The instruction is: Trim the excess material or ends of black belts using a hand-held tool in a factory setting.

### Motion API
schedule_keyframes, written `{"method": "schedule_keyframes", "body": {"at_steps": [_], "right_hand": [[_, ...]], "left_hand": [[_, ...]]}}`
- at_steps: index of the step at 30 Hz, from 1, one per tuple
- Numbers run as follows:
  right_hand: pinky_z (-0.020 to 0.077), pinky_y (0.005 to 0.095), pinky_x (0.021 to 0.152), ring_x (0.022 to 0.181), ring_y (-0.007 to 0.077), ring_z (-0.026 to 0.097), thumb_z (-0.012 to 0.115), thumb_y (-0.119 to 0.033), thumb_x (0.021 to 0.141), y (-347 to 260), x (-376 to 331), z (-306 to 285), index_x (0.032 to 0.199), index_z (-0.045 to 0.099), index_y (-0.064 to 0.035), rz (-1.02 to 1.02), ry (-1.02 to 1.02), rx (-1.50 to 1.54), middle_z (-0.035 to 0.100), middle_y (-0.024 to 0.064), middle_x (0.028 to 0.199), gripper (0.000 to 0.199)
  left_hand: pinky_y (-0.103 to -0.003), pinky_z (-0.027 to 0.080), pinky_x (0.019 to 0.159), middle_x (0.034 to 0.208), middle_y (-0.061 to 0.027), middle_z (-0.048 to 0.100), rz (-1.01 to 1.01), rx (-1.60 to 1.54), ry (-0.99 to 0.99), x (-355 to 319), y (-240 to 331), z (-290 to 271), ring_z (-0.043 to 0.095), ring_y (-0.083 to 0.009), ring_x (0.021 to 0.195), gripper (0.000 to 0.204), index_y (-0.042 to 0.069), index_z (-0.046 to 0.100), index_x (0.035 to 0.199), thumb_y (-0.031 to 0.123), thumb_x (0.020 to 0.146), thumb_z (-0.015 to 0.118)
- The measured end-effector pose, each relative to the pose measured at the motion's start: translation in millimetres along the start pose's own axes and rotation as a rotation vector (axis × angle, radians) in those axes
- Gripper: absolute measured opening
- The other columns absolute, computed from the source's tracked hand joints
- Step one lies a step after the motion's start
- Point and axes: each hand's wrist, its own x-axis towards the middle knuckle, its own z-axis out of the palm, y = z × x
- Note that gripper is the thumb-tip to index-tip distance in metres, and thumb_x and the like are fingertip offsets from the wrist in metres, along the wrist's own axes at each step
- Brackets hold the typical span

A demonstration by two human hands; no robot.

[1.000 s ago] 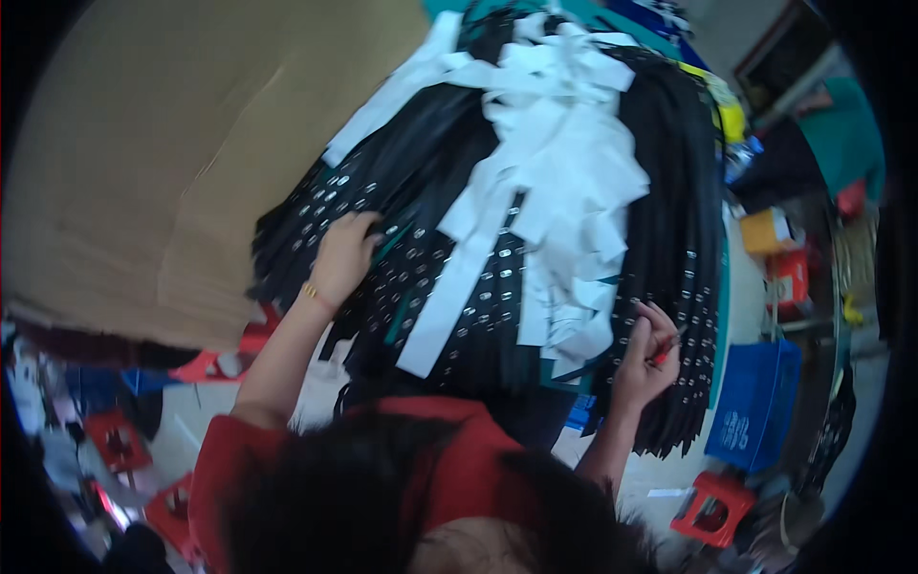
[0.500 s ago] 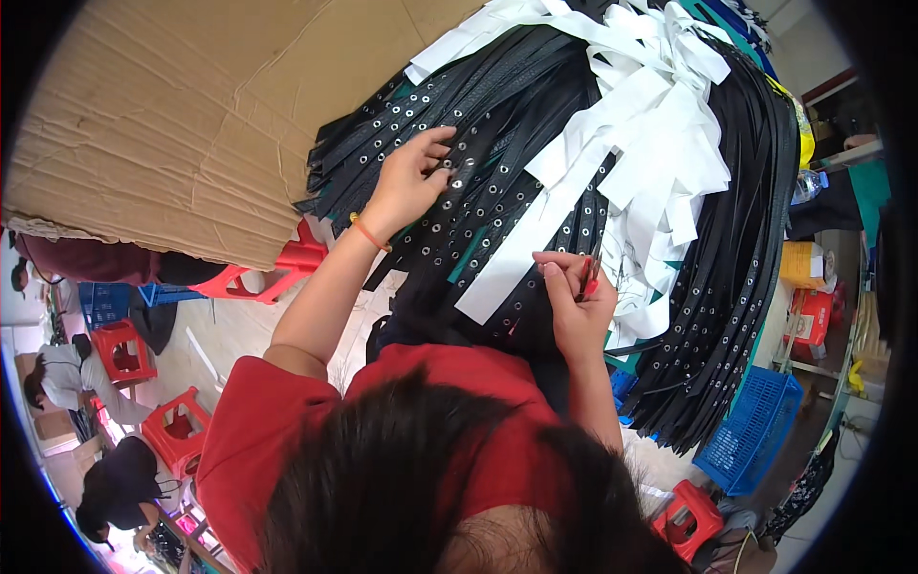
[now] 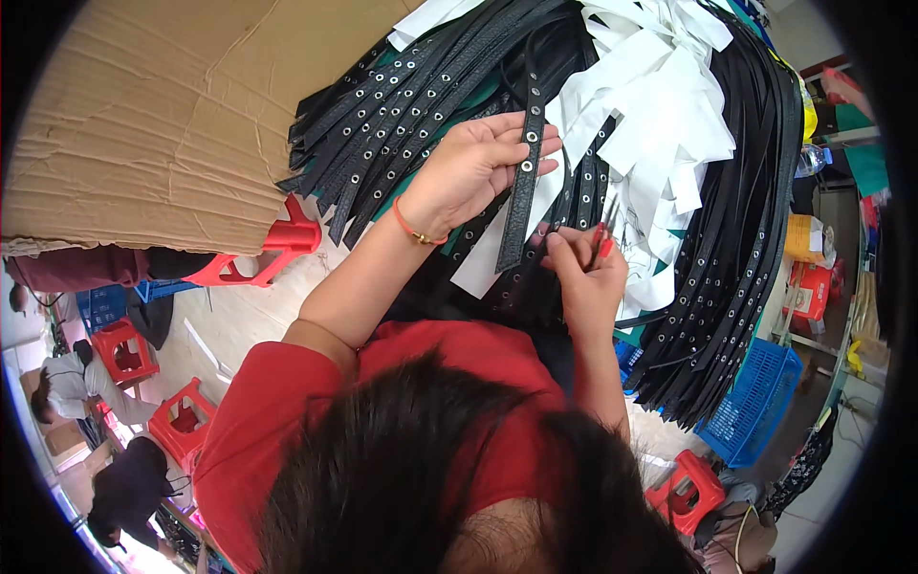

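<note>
Cardboard sheet: covers the table's left side, beside your work.
Left hand: your fingers curl around one black eyeleted strap, lifting it clear of the strap pile.
Right hand: your fingers pinch small red-handled snips near the strap's lower end.

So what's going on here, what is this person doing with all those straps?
A person in a red top is working at a table heaped with black eyelet straps and white strips. Their left hand holds up one black strap dotted with metal eyelets. Their right hand pinches a small red-handled tool close to that strap's lower part. A sheet of cardboard lies to the left, and red stools stand on the floor.
</note>
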Motion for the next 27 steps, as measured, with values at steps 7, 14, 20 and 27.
{"method": "schedule_keyframes", "body": {"at_steps": [7, 14, 20, 27], "right_hand": [[0.0496, 0.0232, 0.062, 0.069, 0.0104, 0.057, 0.059, 0.004, 0.08, -10.2, -0.7, 8.7, 0.068, 0.033, -0.0076, -0.163, 0.077, -0.071, 0.062, 0.0137, 0.085, 0.031], [0.0534, 0.0276, 0.06, 0.065, 0.0129, 0.059, 0.058, 0.011, 0.074, -2.2, -8.3, -1.4, 0.064, 0.032, -0.0078, -0.128, -0.064, -0.168, 0.047, 0.0034, 0.069, 0.034], [0.0367, 0.024, 0.048, 0.052, 0.0107, 0.044, 0.065, 0.007, 0.069, -18.8, -64.6, -56.7, 0.062, 0.038, -0.0059, -0.179, -0.282, -0.593, 0.044, 0.0042, 0.058, 0.031], [0.0319, 0.0248, 0.047, 0.051, 0.0082, 0.04, 0.071, -0.003, 0.067, 5.9, -207.8, -176.1, 0.07, 0.054, -0.0017, 0.313, 0.127, -0.733, 0.04, -0.002, 0.052, 0.017]], "left_hand": [[-0.036, 0.045, 0.094, 0.121, -0.0215, 0.048, -0.031, -0.033, 0.009, 1.7, -6.0, 11.9, 0.05, -0.027, 0.113, 0.041, -0.013, 0.037, 0.122, -0.012, 0.081, 0.043], [-0.036, 0.049, 0.089, 0.112, -0.0208, 0.054, -0.076, 0.003, -0.021, 32.2, -7.7, 13.5, 0.057, -0.027, 0.102, 0.03, -0.013, 0.045, 0.112, -0.005, 0.084, 0.047], [-0.035, 0.05, 0.088, 0.105, -0.023, 0.056, 0.038, 0.048, -0.013, 96.5, 29.6, 28.1, 0.058, -0.0274, 0.098, 0.025, -0.017, 0.048, 0.102, 0.005, 0.089, 0.046], [-0.036, 0.051, 0.086, 0.103, -0.0254, 0.056, 0.049, 0.093, -0.084, 172.6, 46.2, 71.2, 0.06, -0.0302, 0.095, 0.026, -0.019, 0.045, 0.101, 0.004, 0.09, 0.043]]}}
